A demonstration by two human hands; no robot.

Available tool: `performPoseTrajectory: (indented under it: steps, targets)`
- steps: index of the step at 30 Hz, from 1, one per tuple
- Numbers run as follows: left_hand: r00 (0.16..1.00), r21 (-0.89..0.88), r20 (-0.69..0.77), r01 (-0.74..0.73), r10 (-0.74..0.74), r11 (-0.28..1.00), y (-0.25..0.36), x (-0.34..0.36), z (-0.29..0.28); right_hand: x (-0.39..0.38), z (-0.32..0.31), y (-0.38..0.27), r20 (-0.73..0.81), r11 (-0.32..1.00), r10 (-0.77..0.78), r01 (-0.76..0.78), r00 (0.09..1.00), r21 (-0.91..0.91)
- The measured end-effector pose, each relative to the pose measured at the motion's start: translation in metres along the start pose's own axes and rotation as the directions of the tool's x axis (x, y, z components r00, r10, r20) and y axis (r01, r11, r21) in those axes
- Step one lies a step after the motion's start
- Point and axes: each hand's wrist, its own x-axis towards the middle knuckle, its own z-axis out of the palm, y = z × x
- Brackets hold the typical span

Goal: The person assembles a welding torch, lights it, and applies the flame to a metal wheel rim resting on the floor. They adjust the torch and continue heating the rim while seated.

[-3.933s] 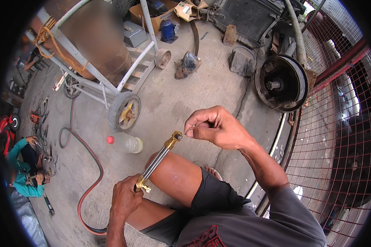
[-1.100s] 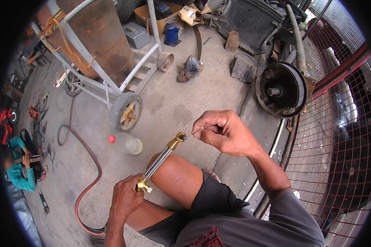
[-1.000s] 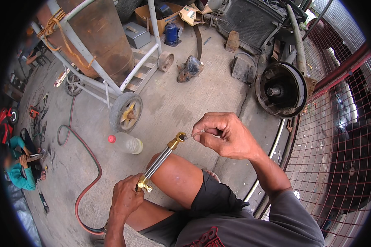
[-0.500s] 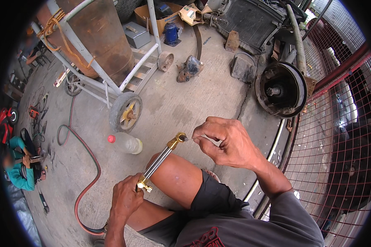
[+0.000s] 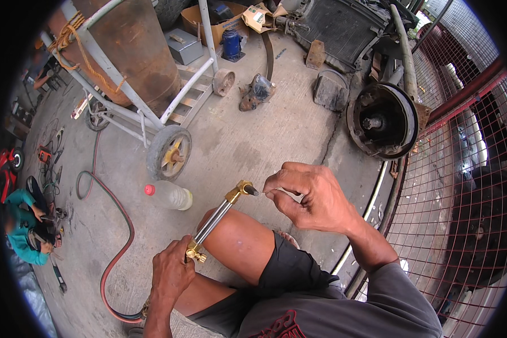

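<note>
My left hand (image 5: 173, 267) is closed around the rear of a cutting torch (image 5: 215, 221) with brass fittings and silver tubes. The torch slants up to the right over my bent knee, its head and dark tip toward my right hand. At that tip, my right hand (image 5: 315, 197) pinches thumb and forefinger together. A very thin, wire-like piece seems to lie between those fingertips and the tip, too fine to make out. Red and green hoses (image 5: 130, 242) run along the floor to beneath my left wrist.
A clear bottle with a red cap (image 5: 169, 195) lies on the concrete ahead. Beyond it stands a wheeled cart (image 5: 169, 152) carrying a rusty cylinder. A drum-like metal housing (image 5: 384, 121) and a red mesh fence (image 5: 450, 225) are on my right. A person in a teal sleeve (image 5: 25, 225) crouches far left.
Both my hands and the torch stay nearly in place, the torch turning very slightly. At the far left the other person's hands have shifted.
</note>
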Motion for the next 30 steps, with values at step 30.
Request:
performPoseTrajectory:
  steps: [30]
  targets:
    - [1.0, 0.011, -0.026, -0.013, 0.013, 1.0, -0.003, -0.002, 0.004, 0.006, 0.011, 0.036, 0.241, 0.769, 0.232, -0.329, 0.942, 0.548]
